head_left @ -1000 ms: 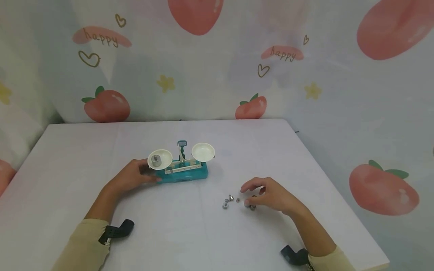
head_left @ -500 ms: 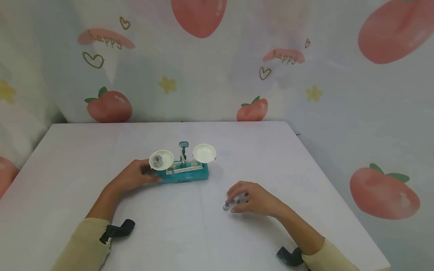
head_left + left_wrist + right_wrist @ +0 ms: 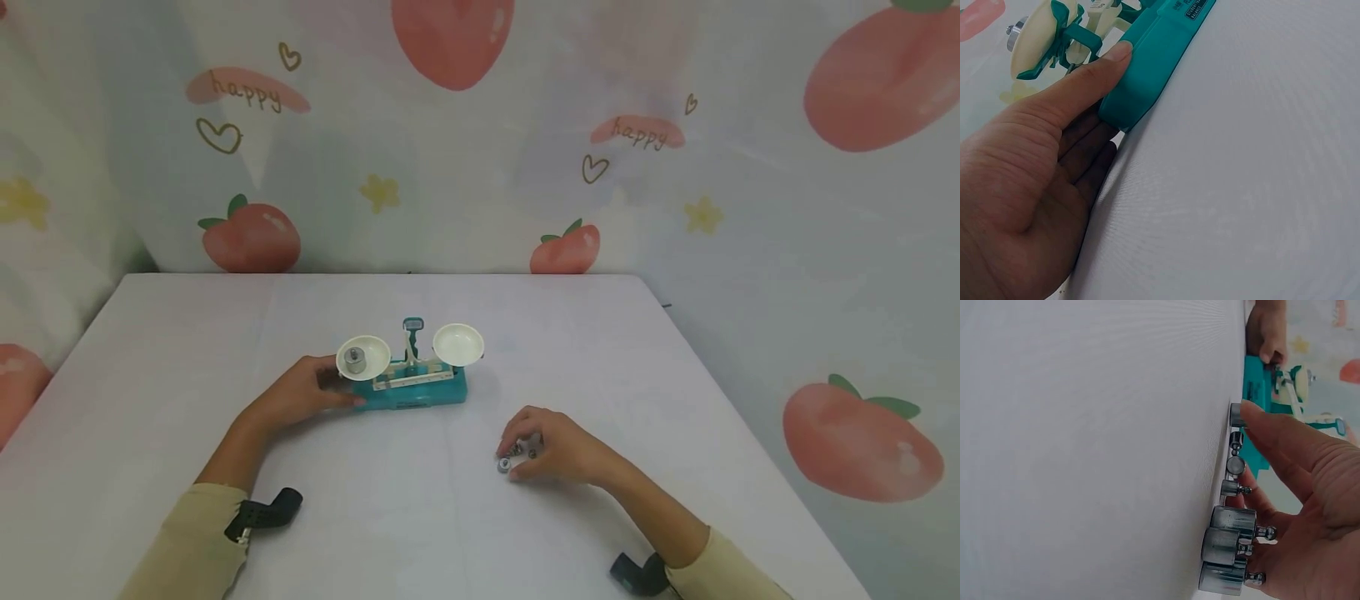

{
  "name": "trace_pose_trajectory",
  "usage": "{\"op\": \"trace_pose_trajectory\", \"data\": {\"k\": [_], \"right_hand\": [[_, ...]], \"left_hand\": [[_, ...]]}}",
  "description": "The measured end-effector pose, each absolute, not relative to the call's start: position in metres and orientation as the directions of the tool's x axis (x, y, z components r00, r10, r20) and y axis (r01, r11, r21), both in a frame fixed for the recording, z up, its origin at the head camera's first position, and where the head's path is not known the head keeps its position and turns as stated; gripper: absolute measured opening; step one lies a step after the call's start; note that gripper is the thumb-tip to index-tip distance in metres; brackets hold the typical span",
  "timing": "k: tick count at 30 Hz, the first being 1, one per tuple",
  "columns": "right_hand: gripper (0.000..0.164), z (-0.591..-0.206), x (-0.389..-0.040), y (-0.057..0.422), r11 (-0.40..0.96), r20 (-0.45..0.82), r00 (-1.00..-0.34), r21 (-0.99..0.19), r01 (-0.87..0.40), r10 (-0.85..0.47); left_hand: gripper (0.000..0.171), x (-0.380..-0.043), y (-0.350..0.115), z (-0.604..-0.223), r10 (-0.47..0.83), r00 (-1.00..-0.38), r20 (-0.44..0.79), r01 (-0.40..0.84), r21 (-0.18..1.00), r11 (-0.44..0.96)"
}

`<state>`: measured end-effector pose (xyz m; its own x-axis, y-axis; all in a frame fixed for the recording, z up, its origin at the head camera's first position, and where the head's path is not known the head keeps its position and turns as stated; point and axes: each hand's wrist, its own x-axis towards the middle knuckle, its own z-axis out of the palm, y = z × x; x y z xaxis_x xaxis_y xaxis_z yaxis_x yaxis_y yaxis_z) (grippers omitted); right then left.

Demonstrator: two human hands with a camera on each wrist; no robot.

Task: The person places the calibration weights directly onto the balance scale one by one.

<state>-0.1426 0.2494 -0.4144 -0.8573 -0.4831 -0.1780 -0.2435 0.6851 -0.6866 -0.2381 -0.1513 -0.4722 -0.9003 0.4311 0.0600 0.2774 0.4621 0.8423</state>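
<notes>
A teal balance scale (image 3: 412, 395) with two white pans stands on the table. My left hand (image 3: 296, 396) grips the left end of its base, thumb (image 3: 1094, 78) on the front and the other fingers behind. In the left pan (image 3: 378, 354) sits a metal weight (image 3: 355, 360); the right pan (image 3: 458, 345) is bare. My right hand (image 3: 558, 448) is lowered over several small metal weights. Its thumb and a finger pinch the leftmost weight (image 3: 1235, 416), which stands at the tabletop. Behind this hand, larger knobbed weights (image 3: 1233, 520) show in the right wrist view.
A white cloth covers the table (image 3: 360, 517). Behind it and along the sides hangs a curtain (image 3: 465, 192) printed with peaches, hearts and the word happy. Dark wrist cameras (image 3: 262, 512) are strapped to both forearms.
My right hand has moved left from the right side of the weights to the leftmost one, and its fingertips have drawn together there. The left hand stays on the scale's base.
</notes>
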Motion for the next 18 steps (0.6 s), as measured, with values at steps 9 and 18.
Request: {"op": "trace_pose_trajectory", "data": {"k": [9, 18], "right_hand": [[0.024, -0.4201, -0.1445, 0.2465, 0.711, -0.155, -0.862, -0.644, -0.282, -0.483], [0.019, -0.4216, -0.1459, 0.2437, 0.721, -0.154, -0.864, -0.631, -0.288, -0.48]], "left_hand": [[0.067, -0.2388, -0.1515, -0.4732, 0.431, -0.9, 0.058, 0.275, 0.844, 0.461], [0.068, -0.2396, -0.1515, -0.4735, 0.432, -0.9, 0.061, 0.278, 0.842, 0.462]]}}
